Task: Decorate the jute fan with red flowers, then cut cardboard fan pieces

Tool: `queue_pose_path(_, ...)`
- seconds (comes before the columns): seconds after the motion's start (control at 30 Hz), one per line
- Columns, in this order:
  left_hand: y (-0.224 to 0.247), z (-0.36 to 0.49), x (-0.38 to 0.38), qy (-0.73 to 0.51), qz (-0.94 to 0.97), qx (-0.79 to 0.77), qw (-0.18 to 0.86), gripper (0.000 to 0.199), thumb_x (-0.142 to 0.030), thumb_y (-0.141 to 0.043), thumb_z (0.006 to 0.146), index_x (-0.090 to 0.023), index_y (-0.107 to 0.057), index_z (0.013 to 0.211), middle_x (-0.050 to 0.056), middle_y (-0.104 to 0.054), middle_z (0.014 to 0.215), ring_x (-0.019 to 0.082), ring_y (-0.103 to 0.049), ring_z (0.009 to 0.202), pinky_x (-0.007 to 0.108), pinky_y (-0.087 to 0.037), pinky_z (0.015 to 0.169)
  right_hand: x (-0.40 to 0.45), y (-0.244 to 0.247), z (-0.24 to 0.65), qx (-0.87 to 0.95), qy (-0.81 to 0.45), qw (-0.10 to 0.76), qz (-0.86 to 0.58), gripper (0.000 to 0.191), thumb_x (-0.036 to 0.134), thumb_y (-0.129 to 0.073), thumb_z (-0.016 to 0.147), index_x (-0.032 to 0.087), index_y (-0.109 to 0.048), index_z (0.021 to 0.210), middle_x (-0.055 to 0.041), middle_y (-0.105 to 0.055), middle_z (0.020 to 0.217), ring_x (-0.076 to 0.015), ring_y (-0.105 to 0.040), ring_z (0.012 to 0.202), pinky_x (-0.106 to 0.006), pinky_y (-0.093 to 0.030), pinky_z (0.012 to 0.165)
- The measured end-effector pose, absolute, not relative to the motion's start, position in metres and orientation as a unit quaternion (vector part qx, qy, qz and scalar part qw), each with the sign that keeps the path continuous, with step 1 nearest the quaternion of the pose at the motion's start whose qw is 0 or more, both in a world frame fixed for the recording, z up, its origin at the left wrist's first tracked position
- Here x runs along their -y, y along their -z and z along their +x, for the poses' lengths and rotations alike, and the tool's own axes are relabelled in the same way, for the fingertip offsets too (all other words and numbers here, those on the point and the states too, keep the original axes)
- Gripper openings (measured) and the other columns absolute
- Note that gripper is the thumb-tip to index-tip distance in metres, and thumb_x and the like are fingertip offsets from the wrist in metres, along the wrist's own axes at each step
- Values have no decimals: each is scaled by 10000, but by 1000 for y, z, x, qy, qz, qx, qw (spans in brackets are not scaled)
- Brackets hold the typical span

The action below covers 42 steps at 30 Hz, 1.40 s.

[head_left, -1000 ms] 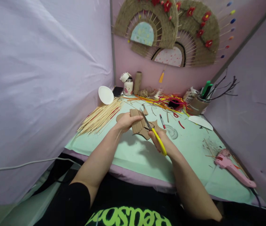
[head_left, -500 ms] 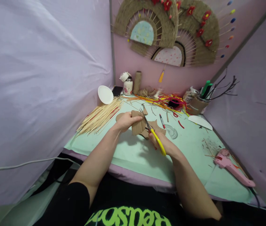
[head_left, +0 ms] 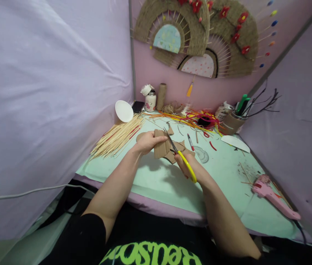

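My left hand (head_left: 147, 142) pinches a small piece of brown cardboard (head_left: 161, 148) between thumb and fingers, above the mint-green table cover. Yellow-handled scissors (head_left: 187, 166) are gripped in my right hand (head_left: 185, 165), their blades pointing up and left along the right edge of that piece. Beneath and behind the blades lie jagged cardboard scraps (head_left: 187, 147). A marker (head_left: 190, 142) and a clear protractor (head_left: 201, 154) rest just right of the scraps.
Thin wooden sticks (head_left: 117, 138) lie at the left, near a white disc (head_left: 124, 111). Along the back stand a bottle (head_left: 150, 101), a twine roll (head_left: 161, 96) and a pen holder (head_left: 231, 122). A pink glue gun (head_left: 274, 198) lies at the right edge.
The scissors' handles have shifted slightly right and down, and the blades look a little more closed. My left hand holds the cardboard in nearly the same place.
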<state>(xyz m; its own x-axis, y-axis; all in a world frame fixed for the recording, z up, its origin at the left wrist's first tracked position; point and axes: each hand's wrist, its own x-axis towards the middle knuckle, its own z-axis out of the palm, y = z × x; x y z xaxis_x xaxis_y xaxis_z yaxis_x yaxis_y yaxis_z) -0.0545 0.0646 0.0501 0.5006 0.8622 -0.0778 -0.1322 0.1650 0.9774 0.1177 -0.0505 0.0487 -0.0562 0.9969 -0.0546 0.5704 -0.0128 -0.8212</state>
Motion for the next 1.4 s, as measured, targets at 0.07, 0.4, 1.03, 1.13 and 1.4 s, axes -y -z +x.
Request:
queue_pose_path(0.07,-50,-55,-65,-361,533,-346,682,391,-354,-859,531,-113,-677,779,49,-701,764,167,-629,703,317,-496,706,49,-46,119,634,-363,288,-619,443,571,-411,863,208,-444,611,10,-434,487,-147,-452,490,-262,-321,454)
queue_pose_path(0.4,-53,-59,-65,-347,532,-351,688,369,-345,-858,538,-116,-684,771,41,-699,755,162,-629,697,305,-486,707,42,-47,126,671,-310,280,-612,417,554,-460,827,184,-494,638,17,-423,582,-132,-394,581,-258,-308,516)
queue_pose_path(1.03,-54,-63,-62,-322,615,-321,644,259,-314,-771,615,-111,-707,761,47,-712,762,165,-630,705,288,-467,694,45,-47,126,682,-266,199,-652,314,503,-548,808,206,-580,904,-41,-643,815,-223,-587,754,-297,-386,637)
queue_pose_path(1.13,-54,-64,-61,-325,616,-313,646,287,-331,-779,608,-108,-712,776,49,-713,767,168,-628,712,292,-468,701,46,-48,125,682,-247,194,-660,310,499,-559,811,206,-571,910,-46,-643,821,-219,-586,750,-292,-373,636)
queue_pose_path(1.4,-53,-65,-62,-322,606,-306,660,272,-339,-795,590,-126,-698,728,32,-699,728,151,-613,683,283,-456,690,47,-52,125,685,-256,204,-651,314,520,-502,827,215,-517,752,-3,-573,696,-189,-527,657,-281,-333,571)
